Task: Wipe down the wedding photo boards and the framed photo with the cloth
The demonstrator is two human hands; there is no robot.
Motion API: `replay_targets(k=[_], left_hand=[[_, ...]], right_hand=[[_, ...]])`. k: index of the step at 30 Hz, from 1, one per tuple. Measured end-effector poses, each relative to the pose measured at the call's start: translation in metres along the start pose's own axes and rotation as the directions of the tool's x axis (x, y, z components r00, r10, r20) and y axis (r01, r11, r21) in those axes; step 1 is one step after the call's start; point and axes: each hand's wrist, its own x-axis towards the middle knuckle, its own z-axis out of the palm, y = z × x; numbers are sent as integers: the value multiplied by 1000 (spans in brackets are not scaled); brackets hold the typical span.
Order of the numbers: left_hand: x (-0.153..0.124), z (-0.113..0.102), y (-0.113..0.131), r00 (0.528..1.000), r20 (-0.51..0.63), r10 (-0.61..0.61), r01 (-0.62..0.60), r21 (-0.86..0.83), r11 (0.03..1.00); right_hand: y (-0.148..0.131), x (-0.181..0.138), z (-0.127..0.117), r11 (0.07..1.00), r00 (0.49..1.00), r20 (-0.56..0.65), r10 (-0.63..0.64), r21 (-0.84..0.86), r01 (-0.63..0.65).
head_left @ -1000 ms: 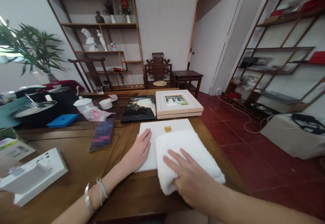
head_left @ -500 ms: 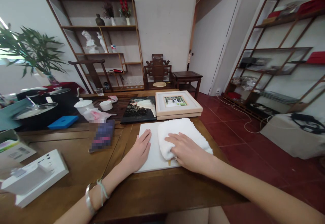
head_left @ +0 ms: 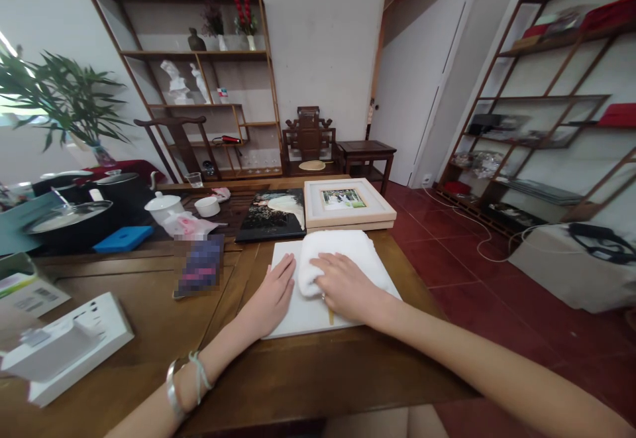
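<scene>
The right grip (head_left: 345, 289) clamps the white cloth (head_left: 365, 247), whose rounded fold faces the left grip (head_left: 271, 300), pressed flat on the white board (head_left: 293, 324); cloth's long axis unclear.

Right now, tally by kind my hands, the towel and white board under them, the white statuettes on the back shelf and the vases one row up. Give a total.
Hands (left hand, right hand): 2
Towel: 1
White board: 1
White statuettes: 2
Vases: 3
Total: 9
</scene>
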Motion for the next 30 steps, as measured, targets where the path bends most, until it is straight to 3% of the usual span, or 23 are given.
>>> replay_targets(k=[4,10,13,21,24,27,30], left_hand=[[0,-3,1,1000,16,8,-7,-9,1000],[0,2,-7,1000,2,30,-30,-5,1000],[1,4,-10,1000,10,17,-18,4,1000],[0,5,-4,999,-37,-11,10,-44,999],[2,2,-3,993,-97,-69,58,-117,991],[4,-4,-1,966,-233,-111,61,-210,976],[4,-10,3,945,-301,-128,42,-276,960]], right_hand=[[-13,10,4,1000,1000,-1,-7,-25,7],[-55,-45,-4,983,983,8,-184,-24,185],[-57,-59,-8,974,974,24,-225,39,224],[-5,-14,6,989,999,-25,-27,145,31],[0,3,12,989,999,-24,28,144,-24],[-9,8,11,996,1000,-10,-15,83,16],[-25,0,1,989,989,5,-147,37,146]])
